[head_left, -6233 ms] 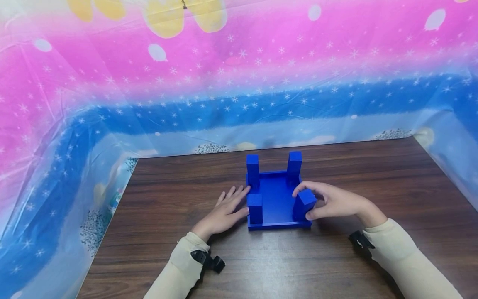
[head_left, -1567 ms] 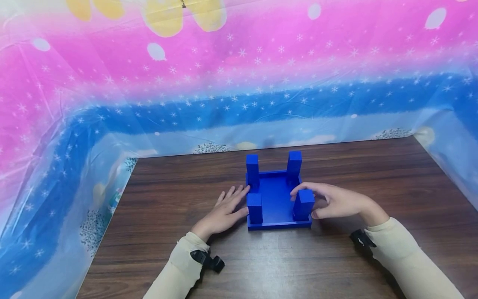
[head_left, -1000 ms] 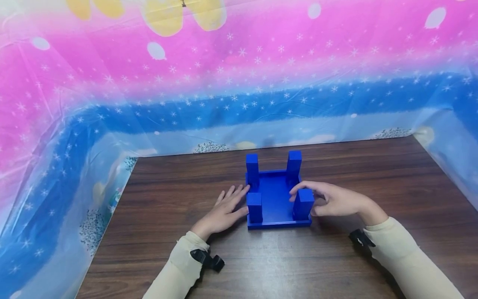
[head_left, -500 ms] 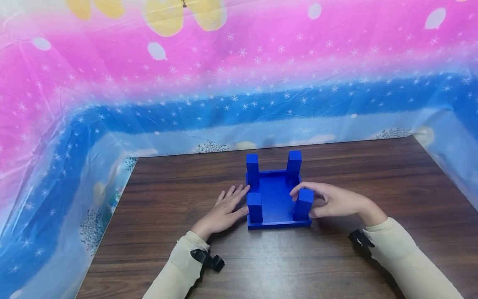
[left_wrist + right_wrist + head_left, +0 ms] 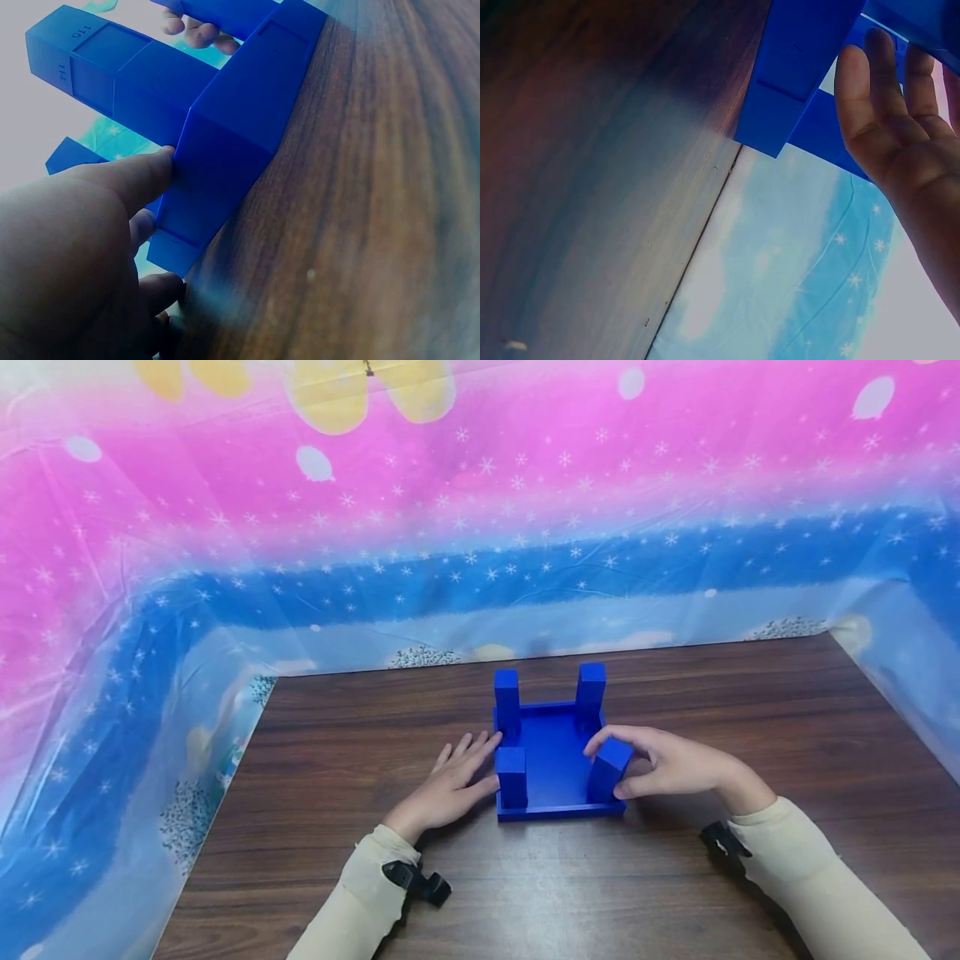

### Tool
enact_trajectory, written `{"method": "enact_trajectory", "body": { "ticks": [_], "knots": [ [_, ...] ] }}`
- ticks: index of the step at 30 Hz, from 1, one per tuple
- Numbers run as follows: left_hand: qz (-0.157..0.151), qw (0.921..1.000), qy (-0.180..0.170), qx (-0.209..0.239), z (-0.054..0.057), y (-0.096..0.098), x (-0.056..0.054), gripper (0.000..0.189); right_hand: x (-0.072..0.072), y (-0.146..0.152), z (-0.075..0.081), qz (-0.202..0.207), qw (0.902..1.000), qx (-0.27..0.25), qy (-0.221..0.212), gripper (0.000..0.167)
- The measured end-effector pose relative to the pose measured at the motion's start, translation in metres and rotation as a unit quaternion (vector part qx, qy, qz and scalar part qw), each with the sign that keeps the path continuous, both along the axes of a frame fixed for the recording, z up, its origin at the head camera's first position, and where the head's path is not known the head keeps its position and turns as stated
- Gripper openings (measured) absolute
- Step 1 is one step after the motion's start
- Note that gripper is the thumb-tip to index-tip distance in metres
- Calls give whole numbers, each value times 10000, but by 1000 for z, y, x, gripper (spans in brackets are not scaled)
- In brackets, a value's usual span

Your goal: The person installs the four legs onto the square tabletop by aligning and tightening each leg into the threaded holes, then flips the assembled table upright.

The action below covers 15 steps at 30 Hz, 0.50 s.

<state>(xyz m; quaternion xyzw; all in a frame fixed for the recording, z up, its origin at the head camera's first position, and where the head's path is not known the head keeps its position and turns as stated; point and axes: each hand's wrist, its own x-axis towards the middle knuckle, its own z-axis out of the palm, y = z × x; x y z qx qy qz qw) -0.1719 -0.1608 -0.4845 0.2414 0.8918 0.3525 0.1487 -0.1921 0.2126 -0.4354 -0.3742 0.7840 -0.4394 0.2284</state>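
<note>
A blue tray-like base [image 5: 555, 764] lies on the table with a raised rim and a square blue leg standing at each corner. In the head view my right hand [image 5: 675, 764] pinches the front right leg [image 5: 609, 772] between thumb and fingers; this leg stands turned at an angle to the rim. My left hand [image 5: 450, 789] lies beside the base with fairly straight fingers, index and thumb tips against its left side. In the left wrist view the thumb [image 5: 139, 176] touches the rim by a leg [image 5: 127, 71] marked with small numbers. The right fingers [image 5: 885, 75] partly overlap the blue parts.
The brown wood-grain table [image 5: 360, 710] carries the base near its middle. Behind it hangs a pink and blue patterned cloth [image 5: 450, 543]. Black straps [image 5: 416, 883] sit on both cream sleeves [image 5: 810, 868].
The front right leg has turned about its upright axis from square with the rim to an angle, the right thumb shifting left with it. The left hand and the base stay put.
</note>
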Motion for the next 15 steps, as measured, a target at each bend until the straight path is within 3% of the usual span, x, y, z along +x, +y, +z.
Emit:
{"method": "enact_trajectory", "body": {
  "ticks": [15],
  "knots": [
    [-31, 10000, -19, -24, 0, 0, -1, 69, 3, -2, 0, -324, 9989, 47, -331, 51]
  ]
}}
